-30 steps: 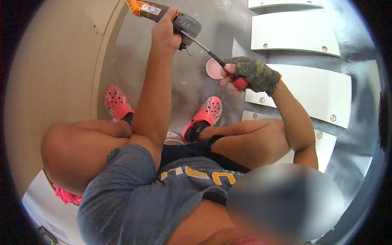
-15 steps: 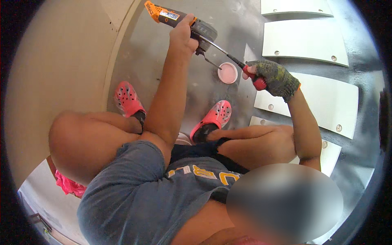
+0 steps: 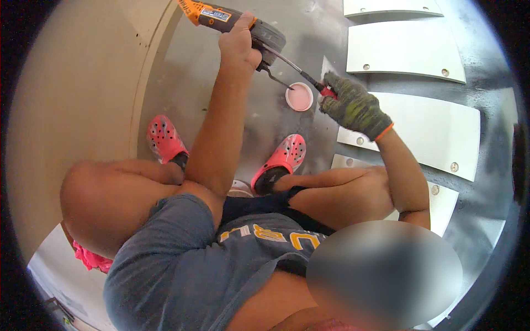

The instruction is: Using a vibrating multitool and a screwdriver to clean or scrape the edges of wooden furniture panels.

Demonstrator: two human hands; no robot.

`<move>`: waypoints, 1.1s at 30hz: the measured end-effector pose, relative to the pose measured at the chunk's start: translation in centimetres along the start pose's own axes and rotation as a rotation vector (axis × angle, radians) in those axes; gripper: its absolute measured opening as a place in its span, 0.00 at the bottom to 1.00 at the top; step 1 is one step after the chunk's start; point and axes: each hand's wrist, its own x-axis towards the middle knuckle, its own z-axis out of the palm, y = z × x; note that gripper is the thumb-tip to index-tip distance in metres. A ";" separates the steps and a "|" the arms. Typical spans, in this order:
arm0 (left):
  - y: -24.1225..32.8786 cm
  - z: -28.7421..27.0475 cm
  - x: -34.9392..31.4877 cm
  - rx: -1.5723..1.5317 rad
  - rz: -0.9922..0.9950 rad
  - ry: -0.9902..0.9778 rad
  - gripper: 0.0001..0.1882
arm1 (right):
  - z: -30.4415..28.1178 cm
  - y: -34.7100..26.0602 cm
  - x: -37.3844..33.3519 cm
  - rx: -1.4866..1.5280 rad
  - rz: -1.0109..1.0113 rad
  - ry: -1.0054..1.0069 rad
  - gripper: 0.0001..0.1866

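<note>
My bare left hand [image 3: 241, 43] is wrapped round an orange-and-black power tool [image 3: 221, 15] with a dark rounded head. A thin bent metal piece [image 3: 279, 79] sticks out below that head. In a patterned, fingerless-looking work glove, my right hand [image 3: 356, 105] grips a red-handled screwdriver [image 3: 292, 64]. Its metal shaft reaches up to the tool's head beside my left fingers; the tip is hidden there. Just below the tools, a small round dish [image 3: 299, 97] with a white rim and pink inside stands on the floor.
Several white curved panels [image 3: 406, 49] with round holes near their edges lie on the grey floor [image 3: 215, 105] at the right. A beige wall or board [image 3: 83, 99] rises at the left. My feet are in pink clogs [image 3: 287, 157]; a pale round object [image 3: 241, 188] sits between my legs.
Both hands, the power tool and the screwdriver appear slightly further left and up, as does the whole floor scene. My right hand has turned and now covers more of the red handle.
</note>
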 end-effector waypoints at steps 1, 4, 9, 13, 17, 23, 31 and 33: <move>-0.3 0.0 0.3 -0.020 -0.011 -0.026 0.21 | -0.6 0.8 0.2 0.068 0.068 -0.222 0.15; -0.7 -1.0 1.1 -0.056 -0.026 -0.100 0.21 | 1.4 5.6 0.9 0.837 0.059 -0.493 0.17; -0.4 -1.4 1.7 -0.083 0.009 -0.142 0.18 | -2.2 2.6 0.5 1.242 0.374 -0.619 0.24; -0.4 -1.1 1.1 -0.020 0.111 -0.086 0.17 | -1.0 0.2 -0.5 0.167 -0.053 0.034 0.18; -0.3 -1.7 0.7 0.108 0.113 -0.043 0.16 | 0.6 -0.7 -0.9 -0.242 -0.370 0.564 0.13; -1.5 -2.2 1.9 -0.103 -0.108 -0.159 0.16 | -2.1 1.3 -0.6 0.860 0.464 -0.327 0.17; -1.5 -2.0 1.4 -0.108 -0.018 -0.150 0.16 | 1.1 1.4 -0.9 0.673 0.062 -0.097 0.13; -1.4 -2.3 1.7 -0.101 0.015 -0.132 0.15 | 1.8 0.3 -1.0 -0.033 -0.289 0.334 0.11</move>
